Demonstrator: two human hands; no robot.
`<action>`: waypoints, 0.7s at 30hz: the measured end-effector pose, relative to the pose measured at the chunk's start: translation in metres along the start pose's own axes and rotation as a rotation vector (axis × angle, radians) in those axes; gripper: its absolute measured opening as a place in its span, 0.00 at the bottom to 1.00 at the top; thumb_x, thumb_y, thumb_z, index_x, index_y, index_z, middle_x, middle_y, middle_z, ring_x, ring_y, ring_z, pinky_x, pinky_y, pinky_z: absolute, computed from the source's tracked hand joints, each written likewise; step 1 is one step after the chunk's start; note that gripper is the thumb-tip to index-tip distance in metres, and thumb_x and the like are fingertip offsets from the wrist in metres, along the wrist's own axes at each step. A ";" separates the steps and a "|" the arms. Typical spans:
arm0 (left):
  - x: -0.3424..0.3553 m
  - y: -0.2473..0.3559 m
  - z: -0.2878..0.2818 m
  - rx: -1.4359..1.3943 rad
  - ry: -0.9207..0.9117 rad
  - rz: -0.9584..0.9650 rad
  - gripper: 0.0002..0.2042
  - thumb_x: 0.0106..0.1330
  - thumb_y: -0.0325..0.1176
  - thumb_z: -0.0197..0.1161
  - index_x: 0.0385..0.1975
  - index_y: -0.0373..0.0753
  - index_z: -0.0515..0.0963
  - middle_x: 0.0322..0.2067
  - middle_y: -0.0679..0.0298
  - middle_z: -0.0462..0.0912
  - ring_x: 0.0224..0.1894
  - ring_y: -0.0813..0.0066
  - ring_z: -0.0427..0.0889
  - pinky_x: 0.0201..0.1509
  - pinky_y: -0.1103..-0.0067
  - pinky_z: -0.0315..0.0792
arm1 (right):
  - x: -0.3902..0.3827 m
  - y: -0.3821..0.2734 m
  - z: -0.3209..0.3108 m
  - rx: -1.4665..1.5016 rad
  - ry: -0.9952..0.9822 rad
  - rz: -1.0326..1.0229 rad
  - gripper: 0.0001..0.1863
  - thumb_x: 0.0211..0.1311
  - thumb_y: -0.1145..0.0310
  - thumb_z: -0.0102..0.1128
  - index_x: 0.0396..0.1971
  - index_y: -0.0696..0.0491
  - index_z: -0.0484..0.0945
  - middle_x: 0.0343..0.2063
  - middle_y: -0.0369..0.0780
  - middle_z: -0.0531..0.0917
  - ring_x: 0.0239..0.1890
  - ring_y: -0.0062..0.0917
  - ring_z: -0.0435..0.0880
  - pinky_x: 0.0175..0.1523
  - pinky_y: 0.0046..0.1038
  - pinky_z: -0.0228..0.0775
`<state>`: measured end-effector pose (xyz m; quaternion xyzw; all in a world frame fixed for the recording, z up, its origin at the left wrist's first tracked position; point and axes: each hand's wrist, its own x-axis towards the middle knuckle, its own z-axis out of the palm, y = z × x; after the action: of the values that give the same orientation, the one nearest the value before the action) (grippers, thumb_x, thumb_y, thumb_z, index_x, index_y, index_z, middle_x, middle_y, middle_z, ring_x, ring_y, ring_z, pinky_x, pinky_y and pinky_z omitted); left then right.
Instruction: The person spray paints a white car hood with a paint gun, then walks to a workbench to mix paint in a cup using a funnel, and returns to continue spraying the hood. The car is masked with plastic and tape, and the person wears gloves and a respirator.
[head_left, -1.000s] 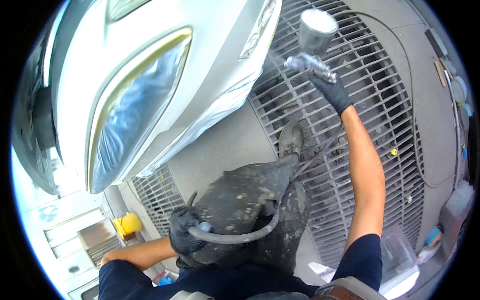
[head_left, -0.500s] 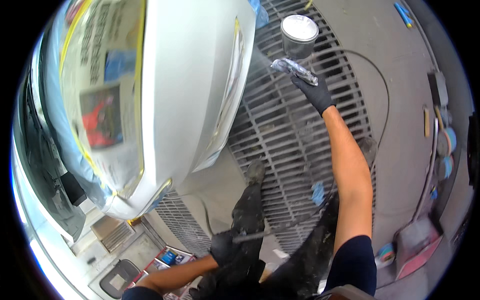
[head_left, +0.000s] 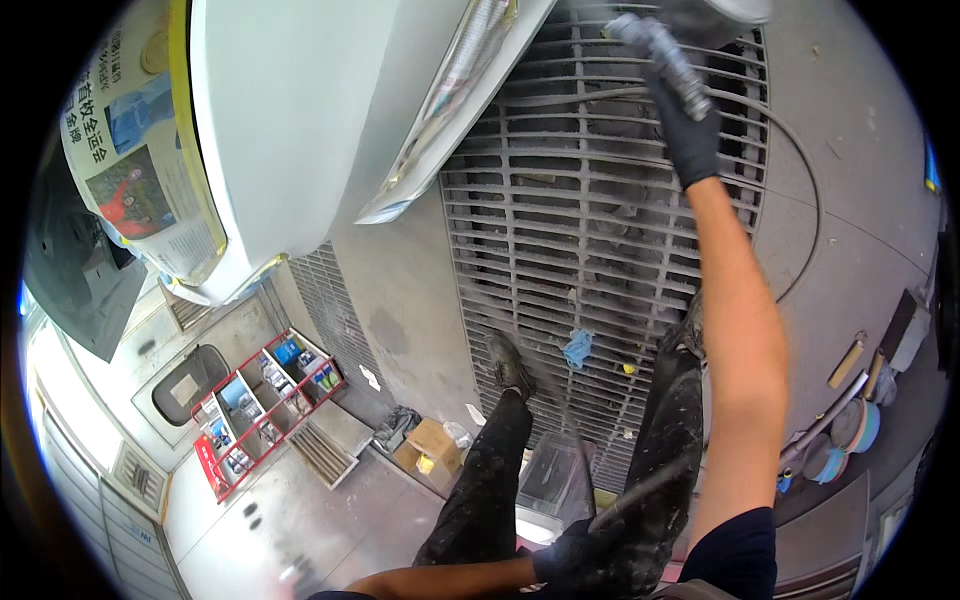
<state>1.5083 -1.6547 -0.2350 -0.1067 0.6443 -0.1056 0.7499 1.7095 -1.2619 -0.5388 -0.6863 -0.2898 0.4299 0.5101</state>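
In a dark glove, my right hand (head_left: 692,140) is closed around a paint spray gun (head_left: 668,62), held out over the floor grating. The gun is blurred, and its large grey cup (head_left: 705,22) is partly cut off by the upper edge. My left hand (head_left: 572,555), also gloved, is low by my legs and closed on a dark air hose (head_left: 645,488); its fingers are partly hidden and smeared. To the left of the gun stands a white vehicle body panel (head_left: 290,110), with masking paper (head_left: 450,85) along its lower edge.
Newspaper (head_left: 135,150) taped with yellow masks the vehicle's window. Metal grating (head_left: 560,230) lies under my feet, with a blue rag (head_left: 578,348) on it. A hose loop (head_left: 815,190) curves at right. A red-framed cart (head_left: 265,415) and cardboard boxes (head_left: 430,445) stand lower left.
The view has shifted and turned, bringing the cart and boxes further in. My right hand and the spray gun appear higher; my left hand appears lower and further right, still on the hose.
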 end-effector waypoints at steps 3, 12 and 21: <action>-0.005 -0.009 -0.020 0.209 0.043 -0.037 0.15 0.68 0.36 0.57 0.49 0.34 0.75 0.41 0.66 0.81 0.47 0.83 0.77 0.50 0.85 0.70 | -0.055 0.063 0.019 -0.009 -0.187 0.044 0.20 0.50 0.57 0.70 0.39 0.54 0.81 0.30 0.44 0.85 0.32 0.31 0.84 0.39 0.31 0.74; 0.005 -0.054 -0.105 0.319 -0.115 0.453 0.05 0.63 0.32 0.62 0.35 0.40 0.79 0.24 0.66 0.79 0.27 0.74 0.78 0.34 0.77 0.71 | -0.219 0.036 0.081 -0.005 -0.841 0.187 0.18 0.50 0.55 0.68 0.36 0.51 0.81 0.30 0.45 0.83 0.34 0.39 0.83 0.42 0.33 0.75; -0.019 -0.037 -0.137 1.235 0.031 0.475 0.11 0.60 0.43 0.59 0.27 0.43 0.77 0.22 0.55 0.78 0.28 0.54 0.79 0.32 0.65 0.72 | -0.140 -0.039 0.046 0.086 -0.189 0.050 0.14 0.56 0.67 0.66 0.40 0.56 0.81 0.33 0.33 0.83 0.35 0.13 0.78 0.41 0.21 0.72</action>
<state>1.3689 -1.6872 -0.2260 0.4894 0.4822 -0.2888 0.6667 1.6055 -1.3461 -0.4660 -0.6269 -0.3007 0.5175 0.4988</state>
